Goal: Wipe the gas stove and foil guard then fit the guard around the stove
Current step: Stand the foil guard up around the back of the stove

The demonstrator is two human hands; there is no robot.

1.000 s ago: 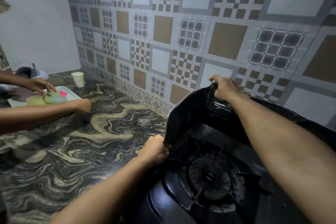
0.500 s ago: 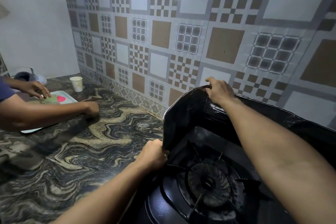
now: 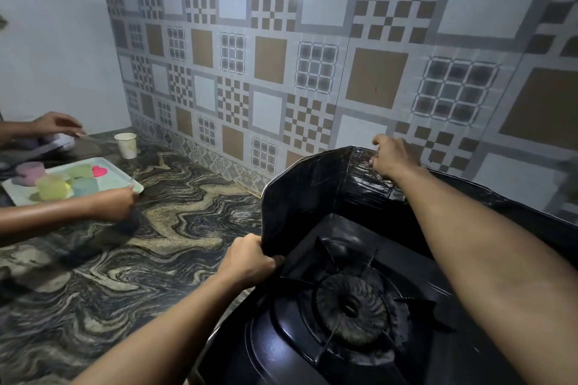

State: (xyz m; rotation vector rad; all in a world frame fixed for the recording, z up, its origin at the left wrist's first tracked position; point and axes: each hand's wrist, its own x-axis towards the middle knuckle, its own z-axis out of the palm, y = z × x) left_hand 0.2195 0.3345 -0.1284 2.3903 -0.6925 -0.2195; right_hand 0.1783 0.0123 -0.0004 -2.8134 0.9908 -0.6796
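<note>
A black gas stove [image 3: 369, 237] sits at the lower right, its round burner [image 3: 352, 309] under a pan support. The dark foil guard [image 3: 300, 197] stands upright around the stove's left side and back, against the tiled wall. My left hand [image 3: 248, 261] grips the front edge of the guard's left panel, low down beside the stove. My right hand [image 3: 392, 155] holds the guard's top edge at the back corner, fingers curled over it. My right forearm crosses over the stove.
A marbled dark stone counter [image 3: 156, 244] stretches to the left. Another person's hands [image 3: 112, 203] work at a white tray [image 3: 125, 180] with pastel blocks and a pink heart. A paper cup [image 3: 126, 144] stands by the wall.
The guard and my two hands have stayed almost in place. The other person's hands moved: one lifted off the tray toward the far left, the other stays by the tray's edge.
</note>
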